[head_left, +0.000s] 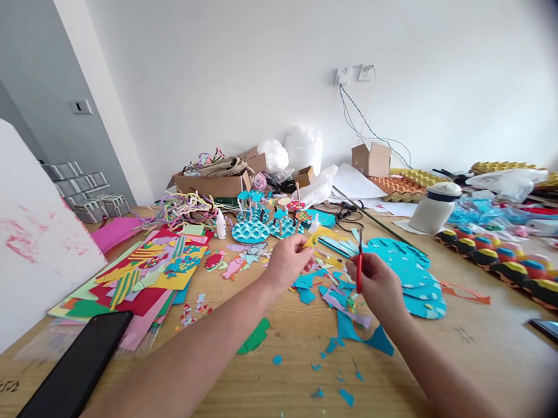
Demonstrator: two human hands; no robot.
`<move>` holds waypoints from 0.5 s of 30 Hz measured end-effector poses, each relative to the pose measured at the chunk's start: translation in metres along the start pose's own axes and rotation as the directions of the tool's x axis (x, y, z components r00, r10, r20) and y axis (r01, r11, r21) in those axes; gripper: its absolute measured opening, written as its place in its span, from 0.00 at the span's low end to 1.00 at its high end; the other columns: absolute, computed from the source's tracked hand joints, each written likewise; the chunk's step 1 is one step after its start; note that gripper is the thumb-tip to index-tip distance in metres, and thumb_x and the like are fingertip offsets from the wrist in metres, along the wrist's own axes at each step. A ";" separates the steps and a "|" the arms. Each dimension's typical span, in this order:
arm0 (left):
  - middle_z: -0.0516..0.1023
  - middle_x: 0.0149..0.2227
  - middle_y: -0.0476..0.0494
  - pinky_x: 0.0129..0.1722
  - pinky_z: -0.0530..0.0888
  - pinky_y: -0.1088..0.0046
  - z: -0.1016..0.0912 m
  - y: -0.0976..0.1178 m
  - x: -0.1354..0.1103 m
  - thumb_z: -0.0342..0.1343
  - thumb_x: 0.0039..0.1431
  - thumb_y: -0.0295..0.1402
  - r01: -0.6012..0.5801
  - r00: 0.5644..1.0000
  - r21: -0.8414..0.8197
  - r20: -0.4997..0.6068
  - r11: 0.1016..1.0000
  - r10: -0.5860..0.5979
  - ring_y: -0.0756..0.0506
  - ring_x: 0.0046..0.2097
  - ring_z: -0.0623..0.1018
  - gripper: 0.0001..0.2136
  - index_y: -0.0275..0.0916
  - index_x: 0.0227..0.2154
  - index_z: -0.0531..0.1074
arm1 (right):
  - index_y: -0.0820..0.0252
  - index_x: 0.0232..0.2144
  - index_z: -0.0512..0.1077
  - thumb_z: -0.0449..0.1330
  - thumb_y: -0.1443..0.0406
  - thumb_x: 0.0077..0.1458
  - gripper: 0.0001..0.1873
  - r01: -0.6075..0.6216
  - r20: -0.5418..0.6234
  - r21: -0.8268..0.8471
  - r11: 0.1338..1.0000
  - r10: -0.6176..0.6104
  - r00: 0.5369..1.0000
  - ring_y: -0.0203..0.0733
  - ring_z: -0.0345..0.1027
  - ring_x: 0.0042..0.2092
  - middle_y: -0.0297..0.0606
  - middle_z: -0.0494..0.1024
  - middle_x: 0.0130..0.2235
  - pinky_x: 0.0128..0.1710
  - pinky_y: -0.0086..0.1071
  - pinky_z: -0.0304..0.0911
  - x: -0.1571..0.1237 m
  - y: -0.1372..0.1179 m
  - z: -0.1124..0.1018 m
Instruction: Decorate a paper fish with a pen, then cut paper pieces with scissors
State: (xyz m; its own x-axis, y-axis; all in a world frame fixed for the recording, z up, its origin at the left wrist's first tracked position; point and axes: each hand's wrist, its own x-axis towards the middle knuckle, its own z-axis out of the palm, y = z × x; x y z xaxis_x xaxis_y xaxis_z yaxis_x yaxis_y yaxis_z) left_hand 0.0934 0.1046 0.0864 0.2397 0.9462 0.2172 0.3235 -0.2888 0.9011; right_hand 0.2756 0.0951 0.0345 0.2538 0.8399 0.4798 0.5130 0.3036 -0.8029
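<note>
Between the fingers of my left hand [290,258] is a small piece of yellow paper [312,239]. My right hand [379,281] grips red-handled scissors [359,272], their blades pointing up and away from me, apart from the yellow paper. Below and between both hands lie blue paper scraps [307,294], with purple, yellow and other offcuts among them. Just right of my right hand are large blue rounded sheets [409,277], overlapping each other. Cut-out paper fish [235,266] lie to the left of my left hand.
Coloured paper sheets [162,282] and a black phone [78,372] lie at left. A glue bottle [220,225] stands near blue wavy-based models [251,230]. Behind is a cardboard box [213,184]. At right are a white jar [435,208] and painted egg-carton strips [507,264].
</note>
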 end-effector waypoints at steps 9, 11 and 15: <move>0.70 0.21 0.53 0.20 0.62 0.81 -0.035 -0.011 -0.079 0.55 0.47 0.36 0.307 0.951 -0.341 0.138 0.889 -0.276 0.56 0.21 0.68 0.08 0.38 0.23 0.63 | 0.60 0.27 0.65 0.57 0.60 0.45 0.10 0.009 0.270 0.024 1.000 -0.015 0.963 0.36 0.63 0.24 0.31 0.69 0.22 0.23 0.29 0.58 -0.010 -0.026 -0.005; 0.70 0.21 0.53 0.20 0.61 0.81 -0.039 -0.016 -0.093 0.56 0.45 0.38 0.383 0.923 -0.358 0.190 0.851 -0.336 0.56 0.20 0.68 0.09 0.38 0.22 0.63 | 0.60 0.26 0.66 0.58 0.61 0.44 0.08 0.020 0.364 0.012 1.000 -0.023 0.931 0.35 0.62 0.24 0.30 0.68 0.22 0.23 0.27 0.57 -0.018 -0.034 -0.009; 0.71 0.21 0.52 0.19 0.60 0.81 -0.044 -0.021 -0.115 0.57 0.44 0.39 0.501 0.861 -0.337 0.286 0.797 -0.420 0.56 0.20 0.67 0.11 0.38 0.23 0.64 | 0.60 0.23 0.65 0.58 0.62 0.45 0.07 0.021 0.506 -0.022 1.000 -0.007 0.862 0.32 0.58 0.22 0.27 0.65 0.19 0.20 0.25 0.53 -0.040 -0.050 -0.018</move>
State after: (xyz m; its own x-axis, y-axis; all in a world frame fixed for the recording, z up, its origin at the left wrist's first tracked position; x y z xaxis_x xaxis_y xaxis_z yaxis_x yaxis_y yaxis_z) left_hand 0.0190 0.0081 0.0585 0.3326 0.8946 -0.2986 0.0692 0.2926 0.9537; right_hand 0.2547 0.0379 0.0619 -0.1995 0.9500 0.2401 0.5361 0.3110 -0.7848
